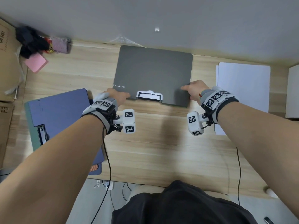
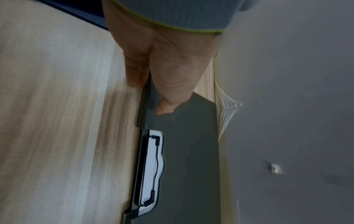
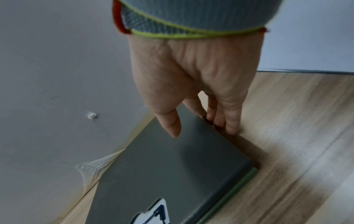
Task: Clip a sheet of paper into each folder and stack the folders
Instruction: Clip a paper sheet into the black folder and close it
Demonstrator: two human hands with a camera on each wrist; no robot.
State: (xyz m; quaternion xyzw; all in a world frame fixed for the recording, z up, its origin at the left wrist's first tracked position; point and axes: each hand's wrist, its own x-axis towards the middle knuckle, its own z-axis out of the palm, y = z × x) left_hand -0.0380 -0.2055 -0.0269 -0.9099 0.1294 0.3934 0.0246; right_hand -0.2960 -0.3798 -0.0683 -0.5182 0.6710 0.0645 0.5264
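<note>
A closed grey folder (image 1: 153,73) lies flat on the wooden counter (image 1: 161,143), its far edge near the grey wall (image 1: 145,16). A white clip (image 1: 149,96) sits at the middle of its near edge. The left hand (image 1: 118,96) holds the folder's near left corner, thumb on the cover and fingers (image 2: 134,72) curled down at the edge against the counter. The right hand (image 1: 195,91) holds the near right corner the same way: thumb pressed flat on top, fingers (image 3: 228,119) hooked over the side edge. So each grip is narrow and closed on the folder. To the left lies a blue folder (image 1: 61,117) on top of another, partly under the left forearm. A stack of white paper (image 1: 242,84) lies to the right, just beyond the right wrist.
</note>
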